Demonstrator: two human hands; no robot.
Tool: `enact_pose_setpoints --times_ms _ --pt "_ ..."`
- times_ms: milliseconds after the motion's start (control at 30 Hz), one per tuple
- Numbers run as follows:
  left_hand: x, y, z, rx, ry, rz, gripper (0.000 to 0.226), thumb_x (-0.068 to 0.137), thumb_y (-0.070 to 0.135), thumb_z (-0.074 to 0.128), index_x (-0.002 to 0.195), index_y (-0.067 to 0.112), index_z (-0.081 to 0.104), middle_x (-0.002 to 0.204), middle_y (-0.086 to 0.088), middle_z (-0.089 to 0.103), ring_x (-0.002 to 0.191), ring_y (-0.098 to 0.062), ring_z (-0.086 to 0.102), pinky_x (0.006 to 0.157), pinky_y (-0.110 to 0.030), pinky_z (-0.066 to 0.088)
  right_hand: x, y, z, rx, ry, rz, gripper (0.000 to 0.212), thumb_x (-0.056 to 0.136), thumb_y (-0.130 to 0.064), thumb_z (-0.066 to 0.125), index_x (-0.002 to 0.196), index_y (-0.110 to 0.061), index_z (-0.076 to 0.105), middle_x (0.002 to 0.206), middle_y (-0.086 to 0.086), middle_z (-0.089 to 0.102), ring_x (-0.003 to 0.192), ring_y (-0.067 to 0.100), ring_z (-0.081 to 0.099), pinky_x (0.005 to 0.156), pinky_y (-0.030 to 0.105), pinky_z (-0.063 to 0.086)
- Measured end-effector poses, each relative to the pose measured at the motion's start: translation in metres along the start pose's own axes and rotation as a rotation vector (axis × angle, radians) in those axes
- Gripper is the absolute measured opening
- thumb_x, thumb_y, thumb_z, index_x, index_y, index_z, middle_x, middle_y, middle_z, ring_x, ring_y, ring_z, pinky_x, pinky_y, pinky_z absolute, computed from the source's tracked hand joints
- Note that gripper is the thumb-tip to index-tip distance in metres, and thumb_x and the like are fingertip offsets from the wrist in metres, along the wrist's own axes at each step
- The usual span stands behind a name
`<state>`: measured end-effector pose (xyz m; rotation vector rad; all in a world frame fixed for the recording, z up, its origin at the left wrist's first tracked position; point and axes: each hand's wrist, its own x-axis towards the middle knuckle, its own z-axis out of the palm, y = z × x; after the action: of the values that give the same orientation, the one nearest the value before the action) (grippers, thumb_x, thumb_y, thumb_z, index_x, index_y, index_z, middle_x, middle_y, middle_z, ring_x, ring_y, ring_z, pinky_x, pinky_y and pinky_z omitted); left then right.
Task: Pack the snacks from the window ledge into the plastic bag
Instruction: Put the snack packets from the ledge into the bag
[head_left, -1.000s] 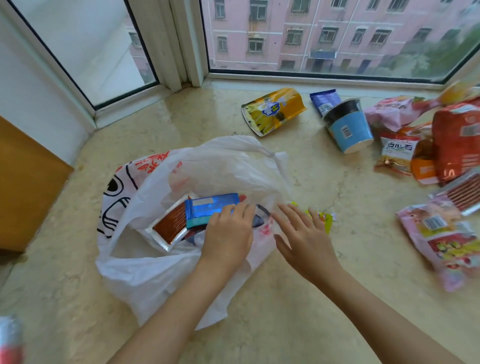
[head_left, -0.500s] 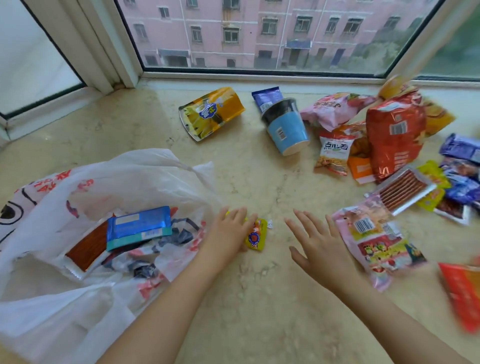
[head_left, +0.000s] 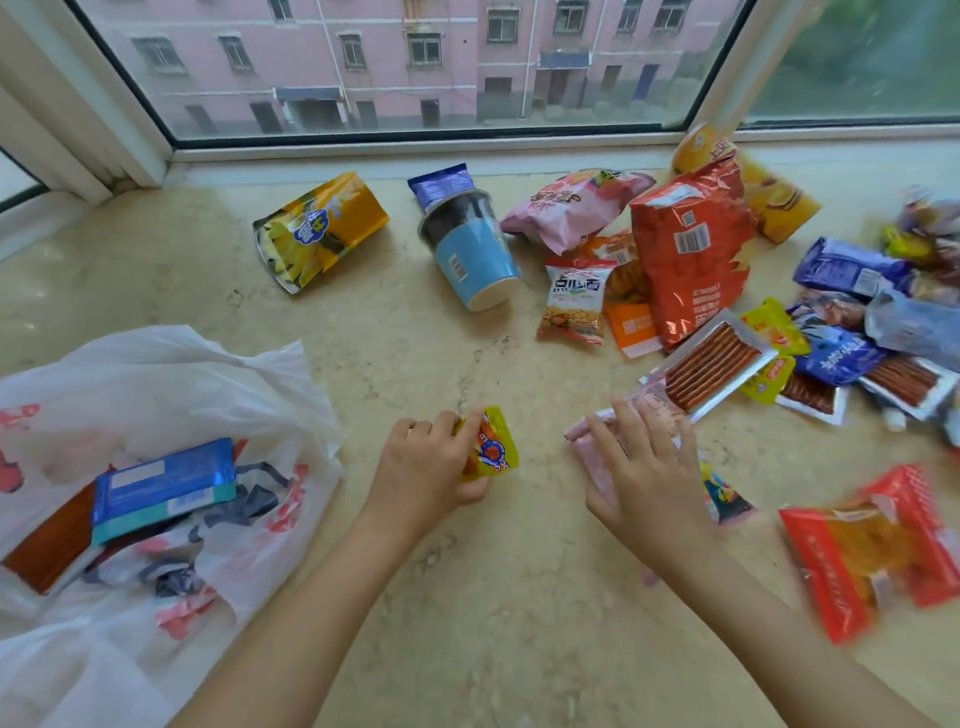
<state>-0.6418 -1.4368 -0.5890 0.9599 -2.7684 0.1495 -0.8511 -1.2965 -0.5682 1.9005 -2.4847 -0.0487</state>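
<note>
Marble window ledge (head_left: 467, 597): my left hand (head_left: 423, 475) pinches a small yellow packet (head_left: 488, 444), plastic bag (head_left: 171, 395) just leftward; my right hand (head_left: 641, 475), fingers spread, presses the pink packet (head_left: 589, 452).

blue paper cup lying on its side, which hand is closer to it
Left. The left hand is below the blue paper cup; the right hand is below and farther right.

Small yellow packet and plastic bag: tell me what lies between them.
Head view: only the left hand, gripping the small yellow packet, and bare marble ledge up to the plastic bag.
</note>
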Motion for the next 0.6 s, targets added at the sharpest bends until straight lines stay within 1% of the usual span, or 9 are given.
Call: enact_pose_setpoints --times_ms 67,167,233,300,367,400,467,567,600 --pt "0.008 0.011 0.000 -0.015 -0.005 -0.002 0.067 0.066 0.056 0.050 0.116 0.015 0.067 0.085 -0.002 0.066 0.052 -0.022 0.059 0.061 -0.031 0.049 -0.001 0.012 -0.001 -0.019 -0.028 0.038 0.062 0.075 -0.042 0.056 0.131 -0.016 0.054 0.143 0.015 0.045 0.132 0.037 0.041 0.100 0.061 0.033" --pt "0.016 0.029 0.000 -0.023 -0.029 -0.021 0.068 0.068 0.057 0.044 0.116 0.016 0.067 0.084 -0.002 0.066 0.052 -0.022 0.058 0.059 -0.032 0.048 -0.005 0.023 0.001 -0.013 -0.098 0.134 0.073 0.076 -0.057 0.055 0.138 -0.020 0.045 0.147 0.014 0.040 0.133 0.039 0.038 0.093 0.063 0.036" --pt "0.016 0.039 0.000 -0.021 -0.035 -0.022 0.068 0.067 0.058 0.048 0.117 0.016 0.066 0.083 -0.002 0.065 0.051 -0.022 0.057 0.058 -0.032 0.047 -0.007 0.027 0.001 0.030 -0.122 0.192 0.077 0.074 -0.063 0.052 0.141 -0.027 0.041 0.150 0.013 0.036 0.134 0.039 0.037 0.089 0.066 0.037" --pt "0.014 0.044 0.000 -0.010 -0.040 -0.022 0.069 0.064 0.058 0.059 0.118 0.016 0.066 0.082 -0.002 0.065 0.050 -0.022 0.057 0.059 -0.031 0.046 -0.008 0.029 0.002 0.070 -0.150 0.215 0.080 0.073 -0.067 0.052 0.144 -0.036 0.035 0.154 0.009 0.030 0.136 0.038 0.034 0.086 0.065 0.040" --pt "0.013 0.046 -0.002 0.004 -0.052 -0.030 0.070 0.061 0.058 0.067 0.117 0.016 0.067 0.082 -0.001 0.066 0.050 -0.022 0.057 0.059 -0.031 0.046 -0.007 0.030 0.003 0.108 -0.170 0.211 0.085 0.069 -0.067 0.056 0.145 -0.041 0.029 0.157 0.007 0.022 0.136 0.037 0.034 0.079 0.059 0.048" --pt "0.014 0.046 -0.002 0.015 -0.051 -0.036 0.069 0.062 0.058 0.064 0.117 0.016 0.067 0.082 -0.001 0.066 0.050 -0.022 0.057 0.058 -0.031 0.046 -0.007 0.029 0.003 0.117 -0.177 0.210 0.087 0.066 -0.065 0.059 0.144 -0.041 0.029 0.158 0.008 0.021 0.133 0.038 0.038 0.074 0.055 0.051" --pt "0.013 0.047 -0.003 0.024 -0.062 -0.051 0.067 0.065 0.059 0.055 0.116 0.016 0.067 0.082 -0.001 0.066 0.051 -0.022 0.058 0.058 -0.030 0.046 -0.008 0.027 0.005 0.111 -0.177 0.208 0.090 0.062 -0.061 0.065 0.144 -0.039 0.034 0.156 0.012 0.024 0.124 0.039 0.046 0.067 0.050 0.051" --pt "0.009 0.047 -0.002 0.025 -0.085 -0.064 0.069 0.065 0.059 0.055 0.117 0.016 0.067 0.083 -0.002 0.066 0.052 -0.022 0.059 0.058 -0.031 0.046 -0.006 0.024 0.008 0.076 -0.192 0.184 0.092 0.062 -0.055 0.069 0.145 -0.035 0.035 0.155 0.017 0.025 0.122 0.041 0.047 0.071 0.052 0.050" --pt "0.008 0.047 -0.002 0.027 -0.083 -0.070 0.069 0.065 0.059 0.055 0.117 0.016 0.067 0.083 -0.002 0.066 0.052 -0.023 0.059 0.058 -0.031 0.046 -0.006 0.023 0.008 0.079 -0.184 0.170 0.092 0.061 -0.051 0.072 0.144 -0.032 0.038 0.152 0.020 0.030 0.120 0.042 0.050 0.071 0.053 0.051"
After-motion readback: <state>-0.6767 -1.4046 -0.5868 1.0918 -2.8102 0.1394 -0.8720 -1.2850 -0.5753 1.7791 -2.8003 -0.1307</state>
